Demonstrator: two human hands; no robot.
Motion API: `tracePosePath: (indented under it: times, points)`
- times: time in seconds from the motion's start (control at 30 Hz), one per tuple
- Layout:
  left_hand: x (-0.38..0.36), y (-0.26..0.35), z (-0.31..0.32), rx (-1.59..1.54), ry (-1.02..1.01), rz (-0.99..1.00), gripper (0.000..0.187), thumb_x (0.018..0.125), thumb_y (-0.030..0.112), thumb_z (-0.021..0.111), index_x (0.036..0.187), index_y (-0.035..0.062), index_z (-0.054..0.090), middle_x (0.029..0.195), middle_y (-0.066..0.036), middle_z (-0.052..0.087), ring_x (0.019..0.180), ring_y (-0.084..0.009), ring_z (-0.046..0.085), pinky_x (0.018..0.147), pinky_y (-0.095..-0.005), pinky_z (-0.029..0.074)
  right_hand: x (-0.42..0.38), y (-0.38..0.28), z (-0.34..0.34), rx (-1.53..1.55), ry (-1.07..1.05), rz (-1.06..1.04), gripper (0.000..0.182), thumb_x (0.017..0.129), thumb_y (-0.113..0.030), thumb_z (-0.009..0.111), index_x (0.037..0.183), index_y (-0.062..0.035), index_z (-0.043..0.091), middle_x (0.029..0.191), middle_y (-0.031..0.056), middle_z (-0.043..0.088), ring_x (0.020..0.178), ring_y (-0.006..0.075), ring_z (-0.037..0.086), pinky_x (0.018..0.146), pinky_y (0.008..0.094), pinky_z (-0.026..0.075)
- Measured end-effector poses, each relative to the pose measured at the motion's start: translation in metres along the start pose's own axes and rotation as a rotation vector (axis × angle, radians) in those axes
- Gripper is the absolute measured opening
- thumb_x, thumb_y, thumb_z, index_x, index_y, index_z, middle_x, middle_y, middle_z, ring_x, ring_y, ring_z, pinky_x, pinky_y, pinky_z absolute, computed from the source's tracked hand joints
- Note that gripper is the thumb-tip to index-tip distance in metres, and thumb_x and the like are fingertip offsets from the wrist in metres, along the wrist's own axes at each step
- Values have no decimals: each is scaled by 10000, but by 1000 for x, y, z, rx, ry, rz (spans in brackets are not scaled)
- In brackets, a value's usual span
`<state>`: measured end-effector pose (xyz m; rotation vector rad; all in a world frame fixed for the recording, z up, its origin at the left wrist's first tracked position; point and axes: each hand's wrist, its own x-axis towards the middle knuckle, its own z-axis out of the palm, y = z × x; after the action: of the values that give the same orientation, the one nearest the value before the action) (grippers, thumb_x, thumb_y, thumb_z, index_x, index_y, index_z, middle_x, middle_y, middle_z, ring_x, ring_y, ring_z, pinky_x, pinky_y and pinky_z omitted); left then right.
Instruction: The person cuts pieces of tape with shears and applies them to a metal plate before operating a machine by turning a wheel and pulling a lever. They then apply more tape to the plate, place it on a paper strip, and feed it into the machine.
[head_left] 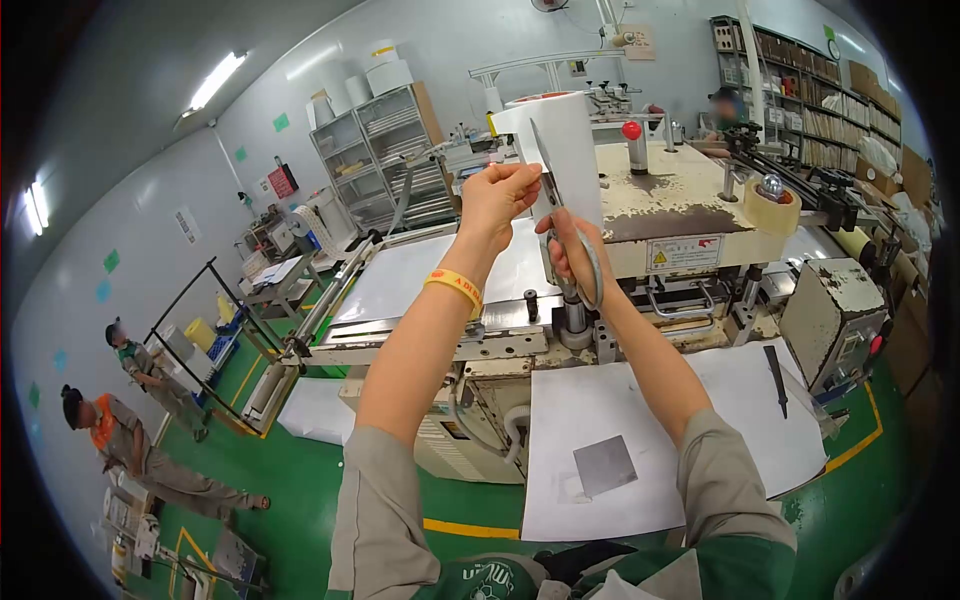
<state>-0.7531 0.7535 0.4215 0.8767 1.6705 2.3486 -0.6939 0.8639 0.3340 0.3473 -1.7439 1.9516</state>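
My left hand (498, 205), with a yellow wristband (455, 284), is raised in front of the machine. Its thumb and fingers are pinched together on a thin white strip (508, 122); where the strip ends is hard to make out against the white behind it. Close by on the right, my right hand (578, 258) grips a pair of scissors (546, 165) by the handles. The blades point upward and pass beside my left fingertips. A large white roll (572, 140) stands upright just behind both hands.
A worn cream machine (640, 200) with a red knob (631, 130) fills the middle. A roll of clear tape (772, 208) sits on it. White sheets below carry a grey square (605, 466) and a black-handled tool (776, 382). Several people are further back; shelves line the walls.
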Motion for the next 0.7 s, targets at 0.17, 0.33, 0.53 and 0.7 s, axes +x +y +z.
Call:
tracePosePath:
  times: [0.17,0.33,0.53,0.7]
  points:
    - [-1,5,-3,-28,-50,-28,207,758,88,719,884,-21,596,788,-71,615,705,-140,590,668,-255,520,9,-11,5,18,42,-16,599,849,-617,453,928,-30,542,560,-53,412,440,5,352,383,147,274]
    - [-8,13,-4,-58,-77,-38,185,757,84,720,853,-16,598,790,-74,619,706,-138,599,667,-243,522,25,-40,11,-7,78,-12,515,841,-592,498,832,-85,585,571,-51,414,467,26,388,405,168,304]
    - [-68,20,-31,437,-319,23,149,808,142,659,880,35,583,808,-28,595,765,-90,537,705,-216,430,24,-93,-4,-216,46,-153,677,806,-692,432,907,-42,596,560,-42,365,490,52,365,442,197,302]
    - [-141,-4,-70,402,-322,-118,132,818,133,647,833,38,557,729,5,559,681,-56,487,636,-200,389,-100,-82,-75,-616,-283,71,633,872,-599,336,1133,-63,548,643,-53,389,559,56,359,503,198,278]
